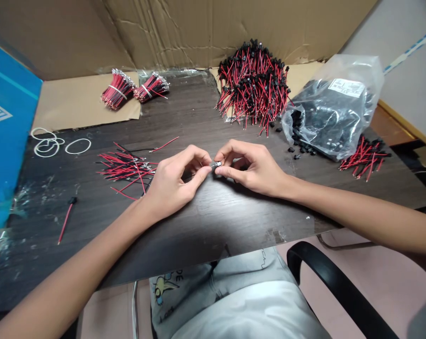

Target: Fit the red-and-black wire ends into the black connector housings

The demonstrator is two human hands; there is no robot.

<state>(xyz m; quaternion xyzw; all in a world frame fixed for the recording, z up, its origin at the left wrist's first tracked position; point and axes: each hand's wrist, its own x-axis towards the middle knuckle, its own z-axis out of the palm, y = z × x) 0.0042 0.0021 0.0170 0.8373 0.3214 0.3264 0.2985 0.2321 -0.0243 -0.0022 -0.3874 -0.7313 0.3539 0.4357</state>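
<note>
A small, slim, dark piece with a bright silvery-white end is held between the fingertips of the left hand and those of the right hand. It is tilted slightly, with the bright end turned toward the right hand. Much of it is covered by fingers; its full shape cannot be made out.

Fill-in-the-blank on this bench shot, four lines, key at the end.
1. The banded wire bundles number ____.
2. The loose connector housings beside the clear plastic bag are ____ in colour.
3. The loose wires beside the left hand are black and ____.
4. Both hands hold a small connector part; the one nearer the bag is the ____ hand.

Missing words: two; black; red; right
</note>
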